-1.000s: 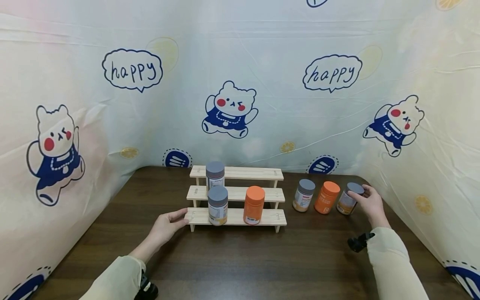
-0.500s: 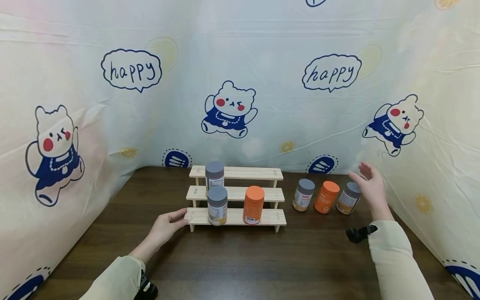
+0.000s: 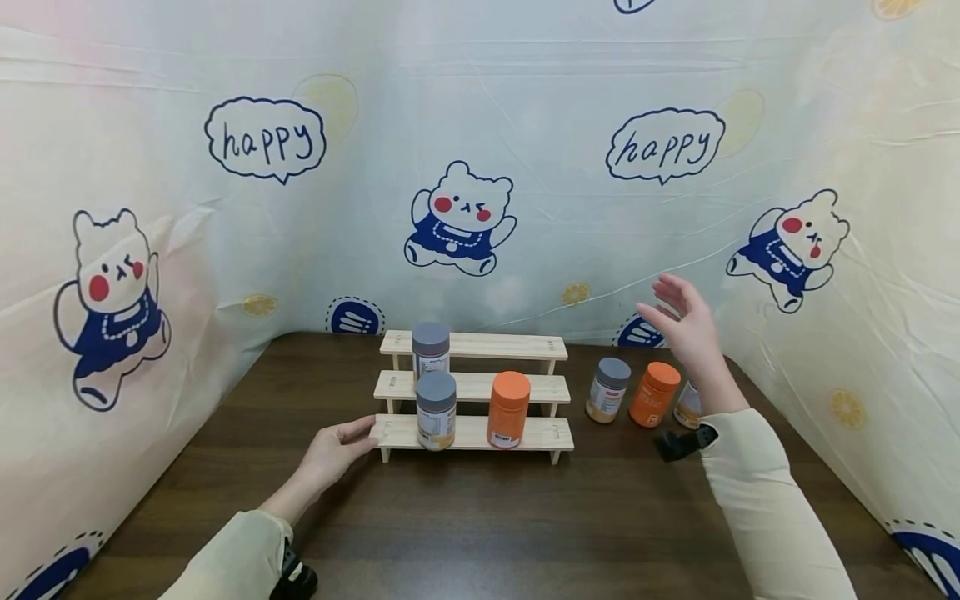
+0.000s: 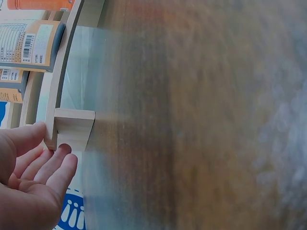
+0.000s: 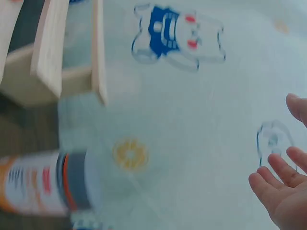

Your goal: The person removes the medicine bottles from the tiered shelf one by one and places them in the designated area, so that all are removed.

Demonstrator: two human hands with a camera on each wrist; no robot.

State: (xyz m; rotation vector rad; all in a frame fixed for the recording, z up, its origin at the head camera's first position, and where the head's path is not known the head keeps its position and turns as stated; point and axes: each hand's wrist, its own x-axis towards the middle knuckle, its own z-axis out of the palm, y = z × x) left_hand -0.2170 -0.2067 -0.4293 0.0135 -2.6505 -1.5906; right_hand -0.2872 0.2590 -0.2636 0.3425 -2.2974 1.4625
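Note:
A three-step wooden display stand (image 3: 472, 432) stands mid-table. My left hand (image 3: 330, 460) holds the left end of its lowest step; in the left wrist view the thumb lies on one side of the board and the fingers (image 4: 60, 172) on the other. My right hand (image 3: 688, 329) is raised with nothing in it, fingers spread, over the right-hand group of bottles. That group is a grey-capped bottle (image 3: 606, 392), an orange bottle (image 3: 654, 396) and another grey-capped bottle (image 3: 686, 408), whose cap is hidden behind the right hand and wrist. In the right wrist view a grey-capped bottle (image 5: 38, 184) shows blurred.
On the lowest step stand a grey-capped bottle (image 3: 436, 412) and an orange bottle (image 3: 509, 412). Behind them, a grey-capped bottle (image 3: 431, 346) stands higher on the left of the stand. A printed cloth (image 3: 555, 225) surrounds the dark wooden table (image 3: 510, 525) at the back and sides.
My right hand has let go of the rightmost grey-capped bottle, risen and moved left above the bottles. My left hand has stayed at the stand's end.

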